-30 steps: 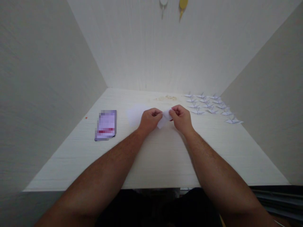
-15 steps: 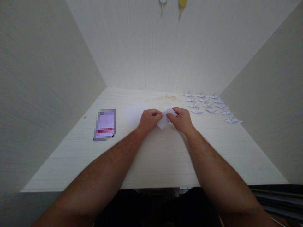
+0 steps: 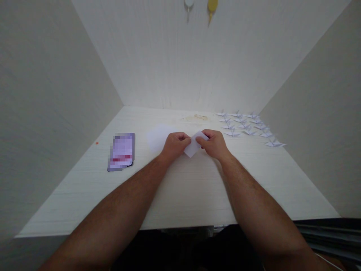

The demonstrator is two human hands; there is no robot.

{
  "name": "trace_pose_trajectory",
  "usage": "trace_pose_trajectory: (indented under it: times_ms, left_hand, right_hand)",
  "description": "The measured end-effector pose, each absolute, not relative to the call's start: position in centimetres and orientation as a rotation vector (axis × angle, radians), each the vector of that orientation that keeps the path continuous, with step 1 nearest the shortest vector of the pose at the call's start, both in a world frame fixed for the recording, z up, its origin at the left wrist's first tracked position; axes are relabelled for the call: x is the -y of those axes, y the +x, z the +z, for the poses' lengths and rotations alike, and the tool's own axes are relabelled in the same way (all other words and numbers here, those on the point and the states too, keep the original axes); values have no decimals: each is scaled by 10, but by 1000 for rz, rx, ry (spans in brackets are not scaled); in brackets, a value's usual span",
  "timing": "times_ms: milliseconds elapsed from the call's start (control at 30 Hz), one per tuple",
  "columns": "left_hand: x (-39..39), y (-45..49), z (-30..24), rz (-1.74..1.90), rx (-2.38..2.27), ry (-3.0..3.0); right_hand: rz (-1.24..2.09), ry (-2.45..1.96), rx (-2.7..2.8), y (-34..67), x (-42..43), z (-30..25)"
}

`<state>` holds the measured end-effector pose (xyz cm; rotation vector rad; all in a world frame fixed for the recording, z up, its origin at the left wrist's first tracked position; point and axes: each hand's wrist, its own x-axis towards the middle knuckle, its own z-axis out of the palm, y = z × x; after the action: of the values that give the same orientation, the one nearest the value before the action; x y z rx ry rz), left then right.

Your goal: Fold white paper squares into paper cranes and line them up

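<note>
Turned more openly to view than a second ago, the white paper [image 3: 193,148] now shows a broader face, and the right thumb has slid inward from its edge to lie across it. The small piece is held up between both hands, over the middle of the desk [image 3: 187,192], rather nearer the back edge than the front. The left hand [image 3: 175,146] pinches its left side between thumb and curled fingers; the right hand [image 3: 216,144] grips the upper right side, thumb on top. Just beyond the left hand, and partly hidden by it, lie pale paper sheets [image 3: 156,137]. Brownish marks [image 3: 200,117] stain the desk near the back edge. Folded paper cranes [image 3: 249,132] stand in slanting rows by the back right corner, the nearest one close against the right edge. Toward the left edge lies a flat, dark-rimmed object [image 3: 122,148], its purplish surface pixelated, with a small orange spot [image 3: 97,143] beyond it, beside that edge. Above the back edge, a white hook [image 3: 188,3] and a yellow hook [image 3: 212,5] are fixed to the back wall [image 3: 180,64].
</note>
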<state>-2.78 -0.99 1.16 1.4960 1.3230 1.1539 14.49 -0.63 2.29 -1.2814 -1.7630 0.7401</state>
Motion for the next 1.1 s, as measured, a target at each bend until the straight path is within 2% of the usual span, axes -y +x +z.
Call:
trace_pose_trajectory:
  times_ms: [500,1100]
  left_hand:
    - [2,-32,7,1178,-1253,1215]
    - [6,-27,13,1186,-1141,1049]
  right_hand:
    - [1169,-1000,1565,141,7,21]
    - [1096,-1018,1596,143,6,20]
